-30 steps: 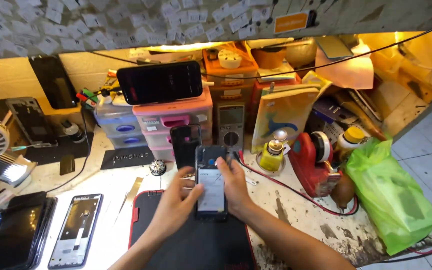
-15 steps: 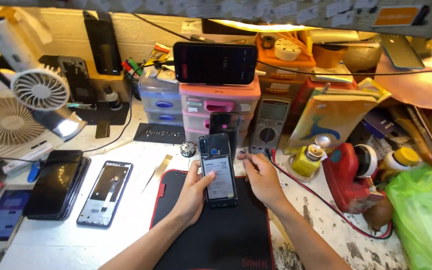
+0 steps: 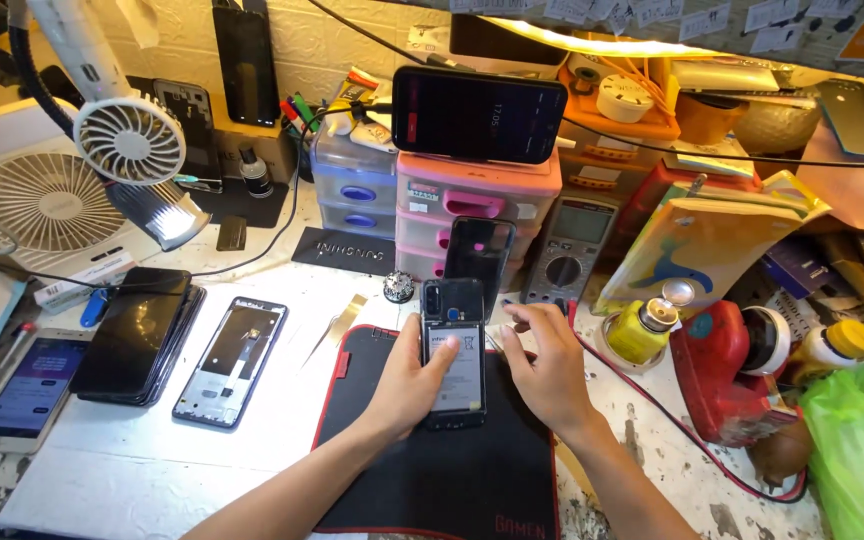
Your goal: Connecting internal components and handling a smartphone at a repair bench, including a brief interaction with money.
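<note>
We hold an opened phone (image 3: 454, 352), its back cover off and battery showing, upright over the black work mat (image 3: 452, 470) on the table (image 3: 132, 470). Our left hand (image 3: 407, 385) is curled around the phone's left edge, thumb laid across the battery. Our right hand (image 3: 550, 372) rests against the phone's right edge with fingers bent, the index fingertip stretched toward its upper corner. Just behind the phone stands a dark back cover (image 3: 479, 256) leaning on pink drawers (image 3: 472, 215). A bare phone frame (image 3: 232, 362) lies well to the left.
</note>
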